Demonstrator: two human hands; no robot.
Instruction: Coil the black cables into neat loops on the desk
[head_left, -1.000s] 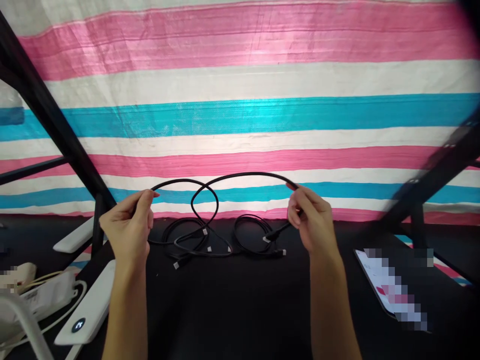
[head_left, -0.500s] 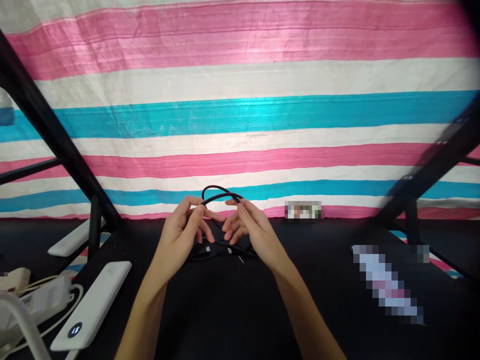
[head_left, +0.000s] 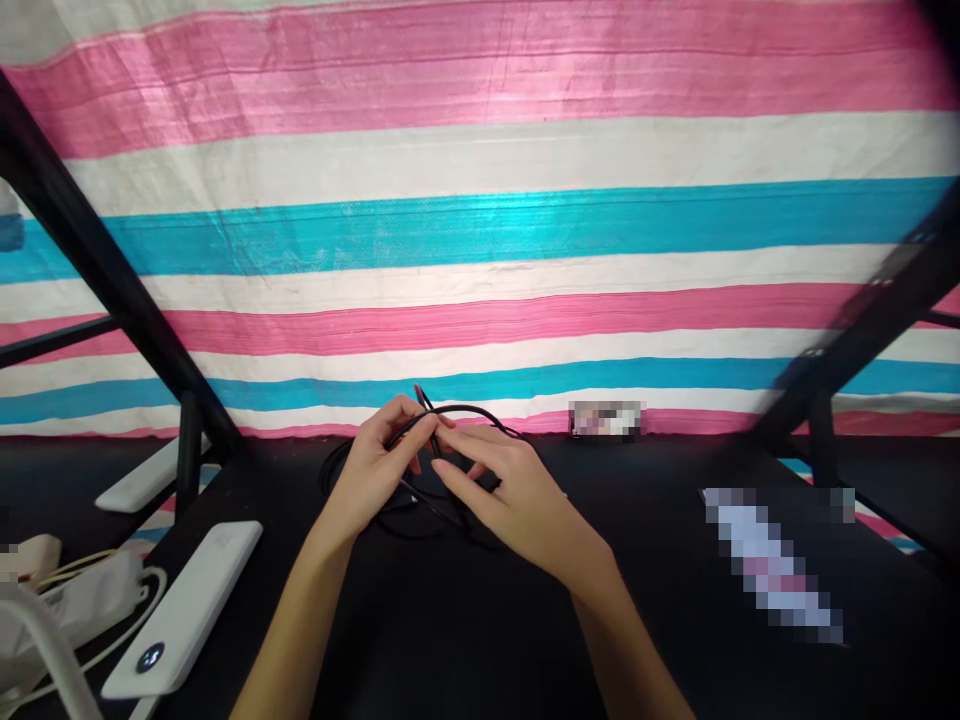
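Near the back of the black table, my left hand (head_left: 379, 455) is closed in a pinch on a black cable (head_left: 469, 408). Part of the cable arches up and to the right from the fingertips, and further loops hang beneath both hands. My right hand (head_left: 510, 475) reaches in from the right. Its fingertips are close against the left ones where the strands cross, with thumb and index finger stretched out and apart. Dark cable lies on the dark table under the hands, so its ends are hard to make out.
At left lies a white power bank (head_left: 187, 610) with a round display, beside a white power strip (head_left: 97, 600) and its cords. Another white slab (head_left: 150, 478) is behind them. A pixelated item (head_left: 772, 565) lies at right. Black frame legs (head_left: 127, 290) flank a striped sheet (head_left: 480, 230).
My right hand has moved left, up to my left hand, and its fingers have straightened. The cable loop that stood between the hands now arches over to the right from my left fingertips.
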